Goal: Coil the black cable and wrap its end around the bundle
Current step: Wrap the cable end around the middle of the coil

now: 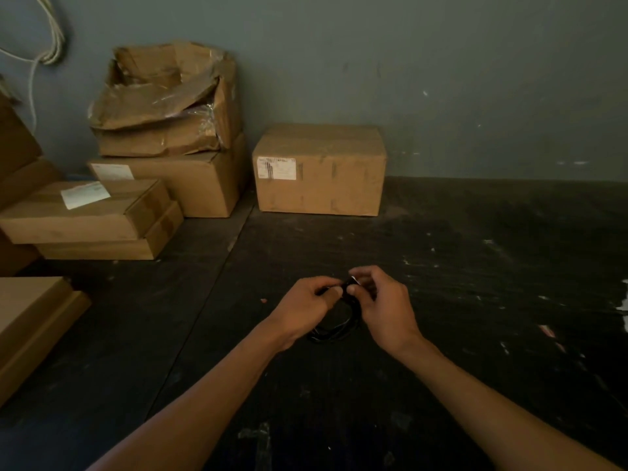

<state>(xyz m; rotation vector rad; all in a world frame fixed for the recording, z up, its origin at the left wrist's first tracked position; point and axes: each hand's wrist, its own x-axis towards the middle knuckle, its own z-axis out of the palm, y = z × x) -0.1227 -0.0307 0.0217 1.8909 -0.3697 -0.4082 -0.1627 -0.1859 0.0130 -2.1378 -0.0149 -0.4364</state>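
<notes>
While two hands, left hand [307, 302] and right hand [382, 302], pinch one black cable [334, 329], six boxes [319, 171] stand behind.

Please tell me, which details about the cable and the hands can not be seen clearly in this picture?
- Black cable, head view: its upper part is hidden behind both hands; the loops blend into the dark table, so the number of turns is unclear.
- Cable end: covered by the fingers of the right hand; whether it is already wrapped cannot be told.
- Left hand: its fingertips are blurred where they pinch.
- Label on the closed box: too small to read.
</notes>
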